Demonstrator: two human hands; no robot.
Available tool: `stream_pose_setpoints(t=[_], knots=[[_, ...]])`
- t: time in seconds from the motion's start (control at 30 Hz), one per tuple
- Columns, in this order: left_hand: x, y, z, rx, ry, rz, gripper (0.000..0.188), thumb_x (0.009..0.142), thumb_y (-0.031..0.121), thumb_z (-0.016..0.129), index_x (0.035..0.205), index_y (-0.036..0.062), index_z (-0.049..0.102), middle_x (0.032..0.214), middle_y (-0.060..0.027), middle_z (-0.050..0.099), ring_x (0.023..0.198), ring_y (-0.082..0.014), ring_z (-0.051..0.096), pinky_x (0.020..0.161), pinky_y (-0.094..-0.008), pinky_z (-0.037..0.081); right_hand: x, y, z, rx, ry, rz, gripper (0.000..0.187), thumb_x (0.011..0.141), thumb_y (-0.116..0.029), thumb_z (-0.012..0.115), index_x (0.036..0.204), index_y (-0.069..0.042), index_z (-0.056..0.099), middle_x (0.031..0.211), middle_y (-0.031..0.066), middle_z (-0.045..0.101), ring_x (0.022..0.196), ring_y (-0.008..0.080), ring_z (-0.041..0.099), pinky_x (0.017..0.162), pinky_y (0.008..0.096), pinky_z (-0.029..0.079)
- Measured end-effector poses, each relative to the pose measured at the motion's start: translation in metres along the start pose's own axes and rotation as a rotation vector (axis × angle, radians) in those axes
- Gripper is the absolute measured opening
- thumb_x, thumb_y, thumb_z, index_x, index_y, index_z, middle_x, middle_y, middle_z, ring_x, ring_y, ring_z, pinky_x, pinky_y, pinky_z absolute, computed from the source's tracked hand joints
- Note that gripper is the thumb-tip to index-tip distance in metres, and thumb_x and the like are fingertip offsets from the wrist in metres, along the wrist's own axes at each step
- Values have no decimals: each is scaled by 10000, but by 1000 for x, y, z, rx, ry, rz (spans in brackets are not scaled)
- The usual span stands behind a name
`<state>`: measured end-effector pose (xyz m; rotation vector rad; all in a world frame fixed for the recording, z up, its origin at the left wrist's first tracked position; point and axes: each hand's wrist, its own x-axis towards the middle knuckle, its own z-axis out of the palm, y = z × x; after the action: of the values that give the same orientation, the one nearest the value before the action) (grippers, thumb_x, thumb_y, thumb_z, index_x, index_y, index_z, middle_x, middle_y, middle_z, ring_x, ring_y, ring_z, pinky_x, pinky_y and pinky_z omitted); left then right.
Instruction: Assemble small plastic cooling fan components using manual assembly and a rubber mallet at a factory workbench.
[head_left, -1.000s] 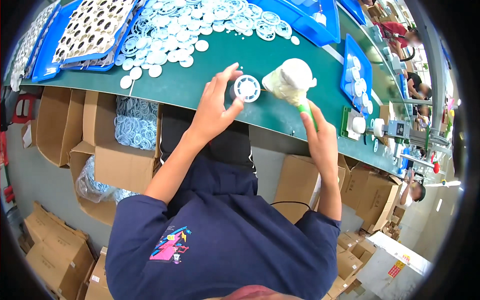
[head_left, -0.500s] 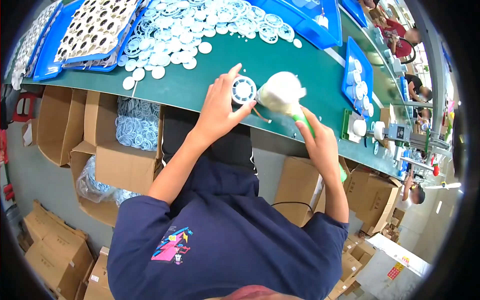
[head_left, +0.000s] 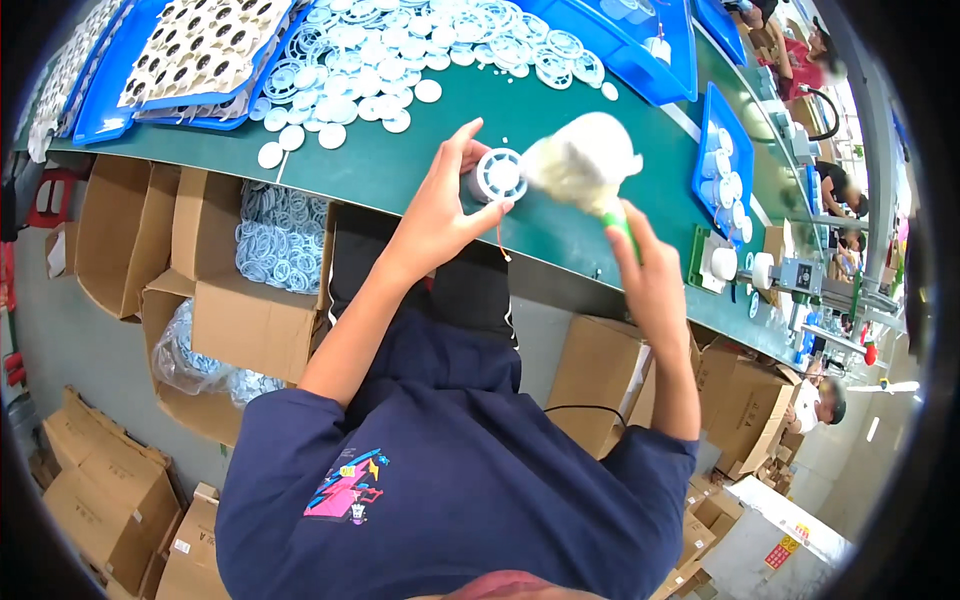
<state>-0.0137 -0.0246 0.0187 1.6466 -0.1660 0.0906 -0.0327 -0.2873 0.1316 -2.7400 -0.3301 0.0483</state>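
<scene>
Left hand (head_left: 440, 205) pinching round white spool (head_left: 498, 176) on edge against green tabletop (head_left: 400, 175). Right hand (head_left: 650, 285) fisted round green handle of white fluffy brush (head_left: 582, 160); brush head has swung in from right over last second, now touching spool, blurred — wiping seemingly under way. Blue trays (head_left: 715, 160) along tabletop's far and right edges; open brown cartons (head_left: 245, 320) beneath; small red-yellow label (head_left: 782, 552) on box at lower right.

Left hand (head_left: 440, 210) gripping white spool (head_left: 497, 176), right hand (head_left: 650, 285) holding brush (head_left: 583, 165) (blurred)
</scene>
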Motion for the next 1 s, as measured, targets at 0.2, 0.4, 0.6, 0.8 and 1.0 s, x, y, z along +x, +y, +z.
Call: stream_pose_setpoints(t=[0.2, 0.4, 0.6, 0.8, 1.0], knots=[[1, -5, -5, -50, -72, -20, 958, 879, 163, 801, 1624, 12, 219, 1416, -189, 581, 1345, -328, 550, 1154, -434, 422, 33, -20, -19, 122, 23, 57, 399, 1067, -332, 622, 1393, -101, 628, 748, 177, 656, 645, 301, 637, 633, 415, 500], [-2, -6, -15, -176, -77, -114, 1016, 883, 141, 790, 1649, -7, 139, 1433, -207, 604, 1344, -319, 569, 1143, -430, 434, 64, -46, -33, -43, -78, -71, 394, 1050, -379, 628, 1348, -125, 661, 809, 233, 701, 738, 417, 693, 662, 484, 512], [0, -3, -13, -134, -80, -85, 1020, 889, 167, 815, 1649, -11, 157, 1465, -209, 582, 1397, -293, 527, 1222, -434, 346, 58, -32, -17, -55, -86, -25, 373, 1038, -400, 638, 1325, -166, 685, 870, 179, 734, 786, 369, 708, 676, 458, 520], [-3, -3, 4, 247, 35, 149, 541, 824, 148, 831, 1293, 21, 595, 1265, -178, 640, 1209, -374, 602, 1054, -444, 466, 56, 53, 53, -145, 288, -70, 378, 943, -298, 751, 1303, -196, 695, 947, 116, 653, 836, 328, 679, 697, 456, 550], [-6, 23, 31, 451, 87, 357, 625, 773, 164, 880, 1282, 8, 553, 1244, -196, 617, 1150, -387, 595, 986, -472, 453, 30, 10, 51, 339, 428, -2, 599, 944, -285, 764, 1443, -37, 543, 1199, 198, 599, 977, 351, 650, 831, 443, 543]])
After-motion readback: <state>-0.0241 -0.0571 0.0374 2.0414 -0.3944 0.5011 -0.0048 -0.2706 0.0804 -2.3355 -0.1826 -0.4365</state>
